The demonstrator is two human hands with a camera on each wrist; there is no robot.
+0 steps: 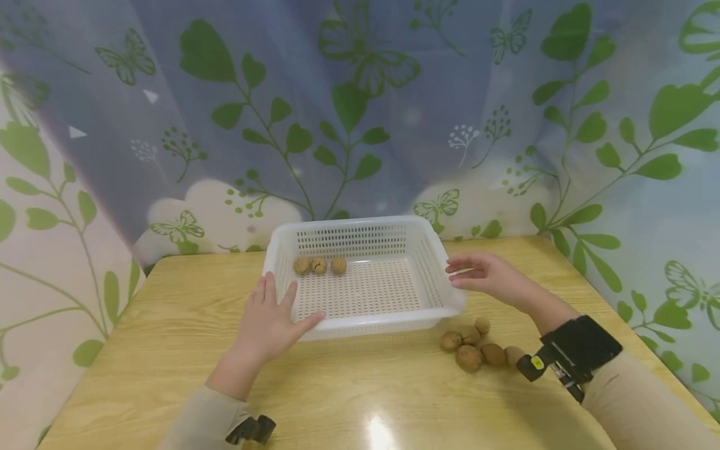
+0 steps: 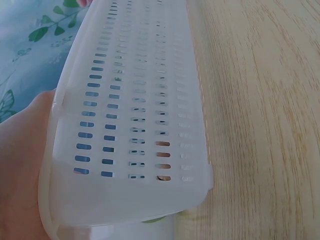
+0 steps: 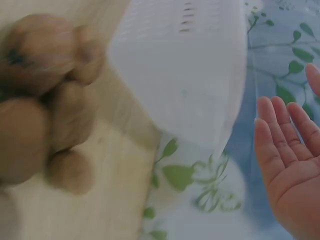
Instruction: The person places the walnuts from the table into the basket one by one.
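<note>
A white plastic basket (image 1: 360,322) with slotted walls stands on the table. Three walnuts (image 1: 319,266) lie inside it, along the left part near the back. My left hand (image 1: 269,322) rests at the basket's front left corner, fingers spread along the left rim and thumb reaching over the front rim. At the right side my right hand (image 1: 486,275) is held beside the rim with its fingers loosely extended; in the right wrist view the palm faces the camera and holds nothing. Several more walnuts (image 1: 469,358) form a loose group on the table, just off the basket's front right corner.
A light wooden table (image 1: 349,387) carries everything. Behind it and along its sides hangs a cloth (image 1: 394,125) printed with leaves and butterflies. Black camera straps (image 1: 582,350) sit on the wrists, the right one close to the loose walnuts.
</note>
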